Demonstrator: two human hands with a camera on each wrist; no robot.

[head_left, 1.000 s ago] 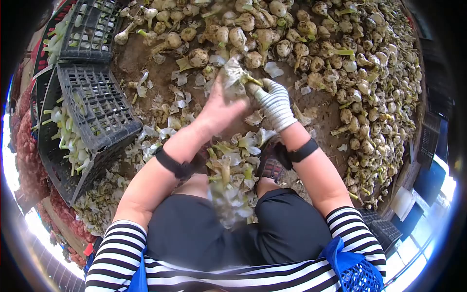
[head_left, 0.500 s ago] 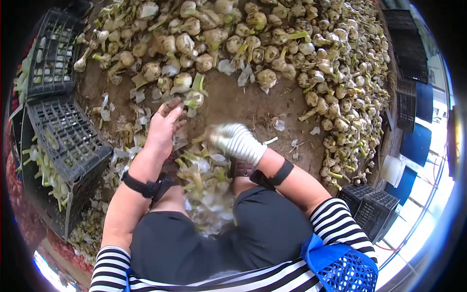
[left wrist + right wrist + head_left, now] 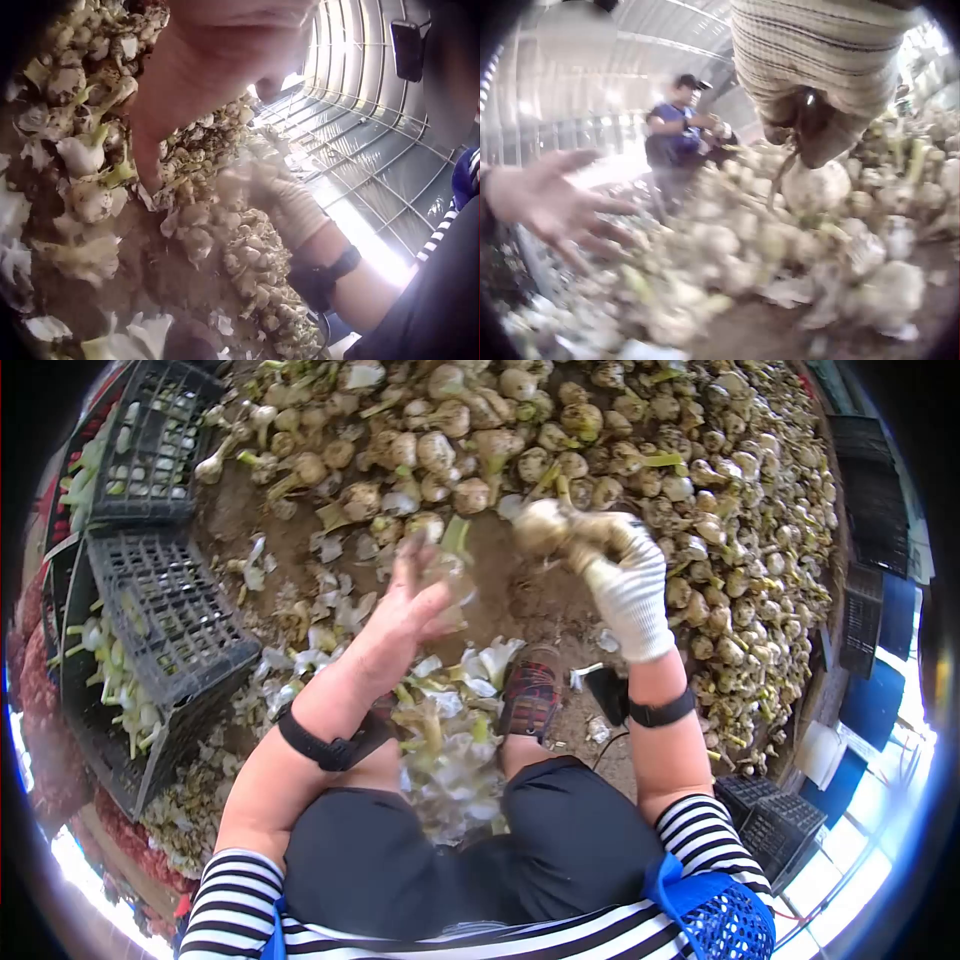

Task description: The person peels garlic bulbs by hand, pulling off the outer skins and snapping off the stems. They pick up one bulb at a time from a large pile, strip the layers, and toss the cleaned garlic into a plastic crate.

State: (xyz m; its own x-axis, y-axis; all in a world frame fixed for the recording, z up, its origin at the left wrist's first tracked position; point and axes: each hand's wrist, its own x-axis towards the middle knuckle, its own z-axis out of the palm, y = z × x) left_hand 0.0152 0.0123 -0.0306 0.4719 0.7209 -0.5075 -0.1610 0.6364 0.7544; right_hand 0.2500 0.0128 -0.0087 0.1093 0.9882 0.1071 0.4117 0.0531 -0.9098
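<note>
Bare dirt floor (image 3: 520,600) lay ringed by a great heap of unpeeled garlic (image 3: 720,510) ahead and to the right, with black plastic crates (image 3: 170,610) on the left and a drift of husks (image 3: 450,740) between the person's knees. Above the open patch the gloved right hand (image 3: 628,585) gripped a garlic bulb (image 3: 540,520) by its stalk. Its head pointed left toward the bare left hand (image 3: 408,610), which hung just beside it, fingers spread and holding nothing.

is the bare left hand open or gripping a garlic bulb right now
Open: the bare left hand has its fingers spread, gripping nothing, in head and right wrist views. The white-gloved right hand grips the pale garlic bulb.
</note>
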